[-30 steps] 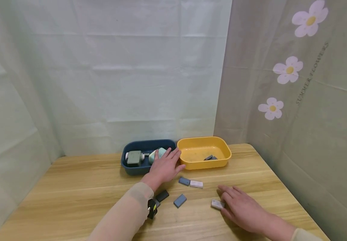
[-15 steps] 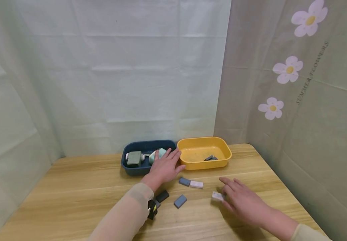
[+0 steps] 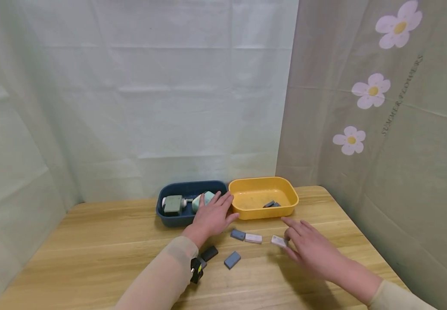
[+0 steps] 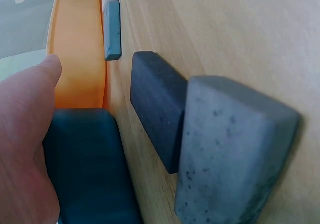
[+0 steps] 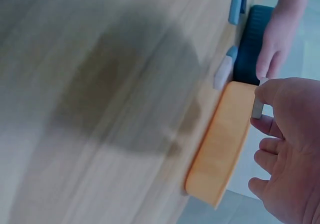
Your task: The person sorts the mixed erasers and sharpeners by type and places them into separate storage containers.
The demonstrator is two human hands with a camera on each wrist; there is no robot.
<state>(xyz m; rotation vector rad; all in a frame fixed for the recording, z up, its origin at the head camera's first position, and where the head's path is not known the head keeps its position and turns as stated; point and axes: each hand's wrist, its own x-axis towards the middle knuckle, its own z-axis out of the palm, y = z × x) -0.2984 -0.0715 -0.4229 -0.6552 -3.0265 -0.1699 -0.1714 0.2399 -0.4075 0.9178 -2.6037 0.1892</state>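
Note:
Between its thumb and index finger, my right hand (image 3: 312,249) pinches a small whitish rectangular block (image 3: 279,241); its shadow falls on the table below. In the right wrist view the held block (image 5: 258,108) shows edge-on, the other fingers loosely bent. My left hand (image 3: 211,216) lies over the right end of the navy tub (image 3: 175,221), fingers spread towards the yellow tub (image 3: 264,213). In front of the tubs lie a blue-grey block (image 3: 237,234) end to end with a white block (image 3: 253,238), and a separate blue-grey block (image 3: 232,260).
A black block (image 3: 209,253) and a speckled grey block (image 4: 230,149) touch beside the left wrist. Several dark blocks (image 3: 271,204) sit in the yellow tub. The navy tub holds a grey-green boxy object (image 3: 173,205) and a pale teal one (image 3: 207,197). Curtains hang behind and beside the table.
My right hand has lifted the whitish block and moved it forward, towards the yellow tub. The left hand has stayed in place.

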